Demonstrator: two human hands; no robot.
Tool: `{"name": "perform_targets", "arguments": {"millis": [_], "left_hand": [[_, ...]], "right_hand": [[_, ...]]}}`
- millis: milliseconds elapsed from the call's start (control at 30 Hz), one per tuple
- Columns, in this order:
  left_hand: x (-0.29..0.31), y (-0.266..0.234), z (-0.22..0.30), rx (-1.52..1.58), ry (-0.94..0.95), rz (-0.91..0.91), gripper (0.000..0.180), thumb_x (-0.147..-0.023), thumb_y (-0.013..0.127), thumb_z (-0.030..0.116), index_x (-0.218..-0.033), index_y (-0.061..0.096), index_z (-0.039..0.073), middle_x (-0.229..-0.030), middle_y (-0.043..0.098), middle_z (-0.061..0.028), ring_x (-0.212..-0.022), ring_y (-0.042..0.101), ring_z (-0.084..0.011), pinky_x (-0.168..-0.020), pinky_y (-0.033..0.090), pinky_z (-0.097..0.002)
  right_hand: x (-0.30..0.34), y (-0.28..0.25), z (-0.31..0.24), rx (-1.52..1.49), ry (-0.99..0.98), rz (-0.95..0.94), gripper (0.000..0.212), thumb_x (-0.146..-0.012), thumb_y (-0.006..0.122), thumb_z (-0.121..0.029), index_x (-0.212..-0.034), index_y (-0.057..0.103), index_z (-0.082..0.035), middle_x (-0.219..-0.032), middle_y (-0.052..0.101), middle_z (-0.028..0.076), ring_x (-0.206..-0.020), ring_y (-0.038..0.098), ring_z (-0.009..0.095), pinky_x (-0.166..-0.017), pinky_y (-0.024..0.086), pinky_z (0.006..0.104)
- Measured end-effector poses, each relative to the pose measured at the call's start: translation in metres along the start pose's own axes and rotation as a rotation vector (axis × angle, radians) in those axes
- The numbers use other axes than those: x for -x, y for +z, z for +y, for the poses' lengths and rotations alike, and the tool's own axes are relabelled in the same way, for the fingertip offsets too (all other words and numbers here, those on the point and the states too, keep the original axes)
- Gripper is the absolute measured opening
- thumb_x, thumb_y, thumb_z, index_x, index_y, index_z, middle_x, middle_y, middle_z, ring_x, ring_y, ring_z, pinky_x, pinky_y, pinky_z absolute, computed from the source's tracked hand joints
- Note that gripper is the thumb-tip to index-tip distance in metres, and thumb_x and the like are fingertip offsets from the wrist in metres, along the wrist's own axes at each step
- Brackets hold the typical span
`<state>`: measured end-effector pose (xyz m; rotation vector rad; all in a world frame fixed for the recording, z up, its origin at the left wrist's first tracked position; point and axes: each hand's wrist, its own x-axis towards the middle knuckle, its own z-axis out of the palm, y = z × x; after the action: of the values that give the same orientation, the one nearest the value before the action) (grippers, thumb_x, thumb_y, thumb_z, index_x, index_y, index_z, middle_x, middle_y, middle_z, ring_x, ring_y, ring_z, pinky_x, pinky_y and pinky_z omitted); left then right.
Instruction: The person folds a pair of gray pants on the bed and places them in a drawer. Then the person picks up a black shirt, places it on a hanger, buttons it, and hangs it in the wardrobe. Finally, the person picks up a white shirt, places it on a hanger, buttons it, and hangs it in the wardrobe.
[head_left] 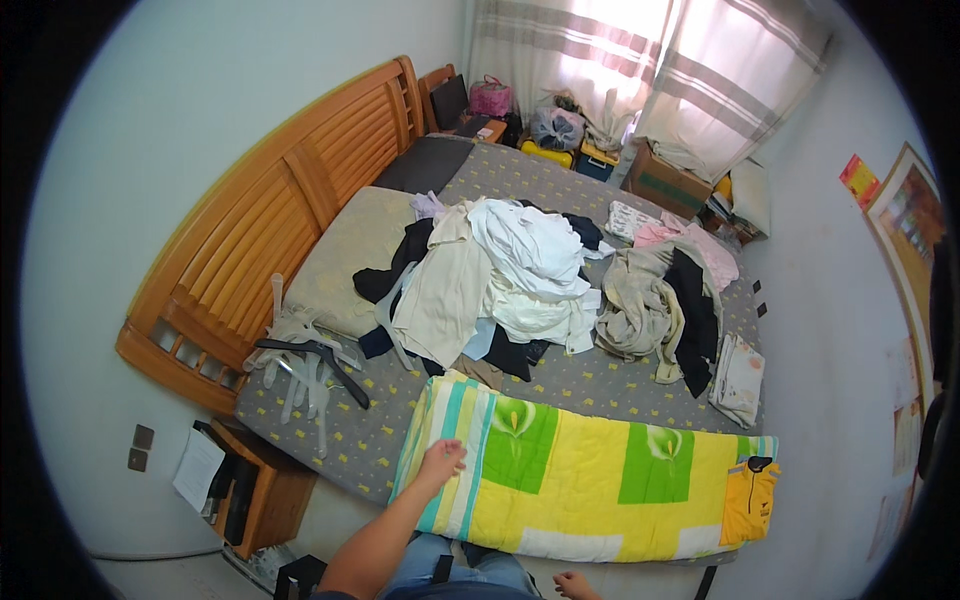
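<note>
A folded quilt [590, 465] in yellow, green, white and turquoise, with flower prints, lies along the near edge of the bed. Over its striped left end is my left hand [443, 462], fingers loosely bent and a little apart, holding nothing I can see. Whether it touches the quilt I cannot tell. Low at the bottom edge, in front of the quilt, hangs my right hand [573, 586], partly cut off, its fingers loosely curled with nothing visible in them. On the quilt's right end rests a folded orange-yellow garment [749, 503] with a dark collar.
Mid-bed lies a heap of white, beige and black clothes [530, 262]. A beige and black pile [650, 305], pink clothes [690, 242] and a folded white stack [738, 380] lie to its right. Hangers [318, 370] lie left, near the wooden headboard [290, 190] and nightstand [270, 490].
</note>
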<state>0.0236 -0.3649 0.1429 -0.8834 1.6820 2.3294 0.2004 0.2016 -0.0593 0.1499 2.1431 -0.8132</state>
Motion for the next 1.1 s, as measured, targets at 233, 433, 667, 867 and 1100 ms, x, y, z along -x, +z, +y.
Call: {"name": "perform_targets", "arguments": {"millis": [233, 433, 667, 867, 1100], "left_hand": [[-0.188, -0.108, -0.021, 0.546, -0.07, 0.325, 0.039, -0.099, 0.06, 0.019, -0.136, 0.047, 0.013, -0.117, 0.06, -0.0053, -0.084, 0.069, -0.022, -0.064, 0.053, -0.0362], [-0.337, -0.166, -0.021, 0.746, -0.063, 0.406, 0.064, -0.098, 0.059, 0.013, -0.153, 0.025, 0.016, -0.126, 0.054, -0.0119, -0.091, 0.067, -0.0297, -0.067, 0.054, -0.0401], [-0.384, -0.138, -0.018, 0.659, -0.233, 0.602, 0.085, -0.089, 0.072, 0.016, -0.156, 0.02, 0.016, -0.136, 0.046, -0.0133, -0.104, 0.06, -0.031, -0.07, 0.055, -0.0425], [-0.405, -0.114, -0.008, 0.539, -0.312, 0.646, 0.065, -0.087, 0.077, 0.025, -0.14, 0.042, 0.009, -0.096, 0.06, -0.0101, -0.078, 0.059, -0.0225, -0.053, 0.043, -0.0389], [-0.386, -0.104, 0.03, -0.181, 0.231, 0.766, 0.049, -0.099, 0.063, 0.039, -0.099, 0.068, -0.009, -0.087, 0.07, -0.0315, -0.085, 0.068, -0.0487, -0.077, 0.051, -0.0509]], "right_hand": [[0.136, -0.03, -0.092, -0.503, 0.45, 0.201, 0.034, -0.099, 0.058, -0.029, -0.12, 0.064, -0.002, -0.1, 0.07, 0.013, -0.086, 0.07, 0.024, -0.067, 0.056, 0.0355], [0.195, -0.012, -0.218, -0.299, 0.573, 0.032, 0.037, -0.098, 0.058, -0.027, -0.121, 0.067, 0.0, -0.106, 0.073, 0.017, -0.098, 0.071, 0.029, -0.079, 0.057, 0.0411], [0.184, 0.027, -0.286, -0.189, 0.536, 0.011, 0.046, -0.093, 0.066, -0.035, -0.12, 0.071, 0.001, -0.113, 0.074, 0.021, -0.11, 0.068, 0.031, -0.097, 0.053, 0.0434], [0.158, -0.004, -0.337, -0.315, 0.508, 0.069, 0.052, -0.099, 0.064, -0.037, -0.132, 0.06, 0.003, -0.12, 0.069, 0.019, -0.108, 0.068, 0.028, -0.091, 0.055, 0.0404], [0.134, -0.021, -0.322, -0.339, 0.367, 0.091, 0.048, -0.102, 0.059, -0.034, -0.132, 0.059, 0.004, -0.117, 0.069, 0.017, -0.104, 0.068, 0.026, -0.087, 0.056, 0.0382]]}}
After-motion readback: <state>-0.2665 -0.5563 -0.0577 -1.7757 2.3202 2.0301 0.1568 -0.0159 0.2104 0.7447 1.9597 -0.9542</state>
